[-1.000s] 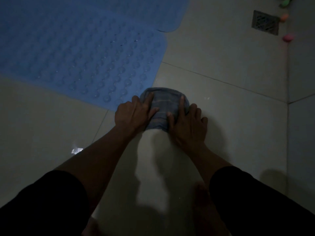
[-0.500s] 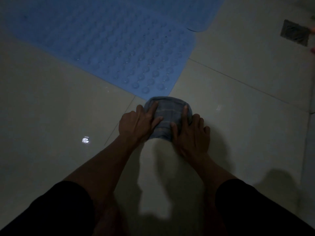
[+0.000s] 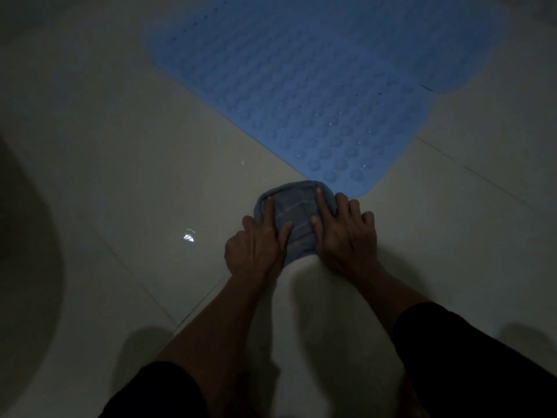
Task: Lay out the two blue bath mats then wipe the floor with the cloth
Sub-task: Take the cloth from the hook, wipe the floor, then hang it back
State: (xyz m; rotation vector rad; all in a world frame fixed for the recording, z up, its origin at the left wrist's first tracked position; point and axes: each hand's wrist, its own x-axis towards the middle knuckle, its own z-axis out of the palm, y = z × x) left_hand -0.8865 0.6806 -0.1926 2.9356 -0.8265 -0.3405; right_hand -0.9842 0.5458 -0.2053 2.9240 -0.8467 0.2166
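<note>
A folded blue-grey cloth [image 3: 297,218] lies on the pale tiled floor [image 3: 135,191], its far edge touching the near corner of a blue bath mat [image 3: 316,95]. That mat is studded with round bumps and lies flat; a second blue bath mat [image 3: 470,55] overlaps it at the upper right. My left hand [image 3: 257,248] presses down on the cloth's left side with fingers spread. On the cloth's right side my right hand [image 3: 346,233] presses flat in the same way. Dim light hides fine detail.
A dark curved shape [image 3: 24,236] fills the left edge. Tile grout lines [image 3: 470,173] run diagonally across the floor. A bright reflection [image 3: 188,236] glints on the tile left of my hands. My dark sleeves frame the bottom of the view.
Both hands have slid the cloth leftward along the mat's near edge to its corner. The floor drain and coloured objects at the upper right have left the view.
</note>
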